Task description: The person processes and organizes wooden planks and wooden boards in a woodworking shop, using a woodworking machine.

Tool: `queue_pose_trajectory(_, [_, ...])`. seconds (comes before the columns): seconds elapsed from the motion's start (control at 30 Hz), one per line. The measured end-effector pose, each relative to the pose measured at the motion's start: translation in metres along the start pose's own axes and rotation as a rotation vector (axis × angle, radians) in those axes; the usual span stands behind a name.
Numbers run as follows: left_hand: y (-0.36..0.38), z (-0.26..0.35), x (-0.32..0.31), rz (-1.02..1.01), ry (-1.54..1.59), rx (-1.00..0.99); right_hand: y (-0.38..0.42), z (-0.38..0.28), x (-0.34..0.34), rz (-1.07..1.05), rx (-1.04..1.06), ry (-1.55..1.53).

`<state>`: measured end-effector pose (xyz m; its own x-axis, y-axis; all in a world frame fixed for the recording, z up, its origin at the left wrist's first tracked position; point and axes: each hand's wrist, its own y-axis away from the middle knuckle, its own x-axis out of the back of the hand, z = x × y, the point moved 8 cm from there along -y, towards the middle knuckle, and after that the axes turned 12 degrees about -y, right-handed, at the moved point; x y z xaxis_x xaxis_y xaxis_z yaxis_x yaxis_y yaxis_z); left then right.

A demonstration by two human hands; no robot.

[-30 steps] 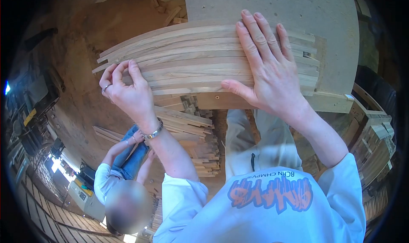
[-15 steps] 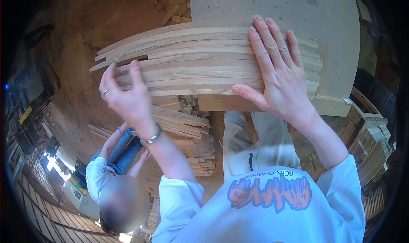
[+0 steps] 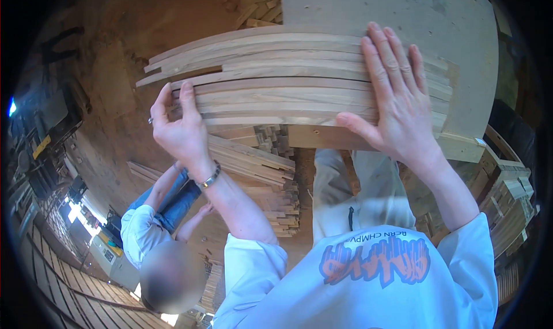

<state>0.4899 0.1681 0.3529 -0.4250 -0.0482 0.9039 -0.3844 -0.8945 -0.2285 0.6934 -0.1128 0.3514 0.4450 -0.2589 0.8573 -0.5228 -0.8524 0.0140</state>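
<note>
Several pale wooden strips [image 3: 276,93] lie side by side on a grey board, their left ends uneven and jutting past its edge. My left hand [image 3: 180,121] is closed at the left end, thumb and fingers pinching a wooden strip [image 3: 230,84] near the middle of the row. A thin dark gap runs along that strip's far side. Flat across the right part of the row rests my right hand [image 3: 400,98], its fingers stretched out and the thumb apart near the close edge.
The grey board [image 3: 391,6] extends beyond the strips. Stacked wood pieces [image 3: 259,185] stand below to the left, near a seated person [image 3: 144,231]. More stacked wood [image 3: 507,202] is at the right. Offcuts [image 3: 262,12] lie beyond the board's left edge.
My left hand has closed on a strip's end, and a dark gap has appeared along the middle of the row. My right hand stays flat on the strips. The whole view has shifted slightly.
</note>
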Motion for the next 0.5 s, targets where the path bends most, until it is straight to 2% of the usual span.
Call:
queue_pose_trajectory(0.1, [-0.004, -0.014, 0.006, 0.025, 0.063, -0.031, -0.001, -0.015, -0.012, -0.004, 0.004, 0.037])
queue_pose_trajectory(0.2, [-0.009, -0.033, 0.010, -0.015, 0.105, -0.052, -0.002, -0.028, -0.022, -0.007, 0.011, 0.064])
queue_pose_trajectory(0.3, [-0.020, -0.066, -0.001, -0.093, 0.276, -0.018, -0.003, -0.034, -0.029, -0.006, 0.019, 0.078])
queue_pose_trajectory(0.5, [-0.029, -0.088, -0.013, -0.137, 0.270, -0.052, -0.010, -0.046, -0.054, -0.001, 0.013, 0.064])
